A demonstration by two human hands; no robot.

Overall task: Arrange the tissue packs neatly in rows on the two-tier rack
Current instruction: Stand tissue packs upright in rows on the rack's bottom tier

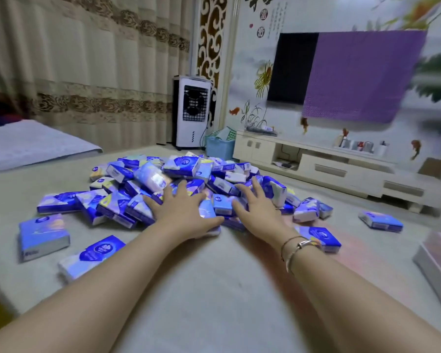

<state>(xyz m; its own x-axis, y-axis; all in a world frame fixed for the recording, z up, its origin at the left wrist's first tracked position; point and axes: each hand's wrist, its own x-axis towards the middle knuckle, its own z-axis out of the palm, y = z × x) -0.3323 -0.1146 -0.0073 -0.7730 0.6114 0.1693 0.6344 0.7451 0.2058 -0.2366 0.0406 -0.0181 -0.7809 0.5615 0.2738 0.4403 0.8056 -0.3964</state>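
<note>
Two hands on a heap of tissue packs

The left hand (182, 212) and right hand (256, 211) lie with fingers spread on the near side of a loose pile of blue tissue packs (183, 171) on a pale floor mat (214, 289). Stray packs lie around the pile, one well apart on the right (380, 220). A bracelet (299, 247) circles the right wrist. Behind stand a white fan unit (191, 112) and a low TV cabinet (329, 164).

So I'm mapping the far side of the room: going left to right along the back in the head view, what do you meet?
Curtain → air cooler → blue basket → TV → purple cloth.
</note>
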